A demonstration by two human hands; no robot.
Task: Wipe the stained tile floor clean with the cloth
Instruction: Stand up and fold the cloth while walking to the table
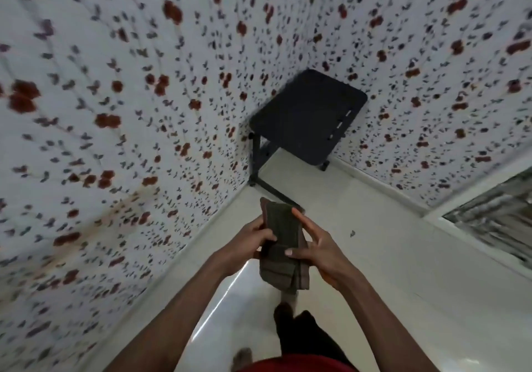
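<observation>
Both hands hold a folded dark cloth [283, 245] above the pale tile floor [388, 271]. The left hand [253, 242] grips its left edge. The right hand [319, 249] pinches its right edge, index finger extended.

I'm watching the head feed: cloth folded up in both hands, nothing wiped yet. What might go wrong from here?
1. The cloth is held up between the left hand and right hand, well above the floor; wiping needs a crouch, and the glossy tile may be slippery.
2. The black table stands in the corner; its floor-level leg could catch the cloth or a foot.
3. A small dark speck could be missed.
</observation>
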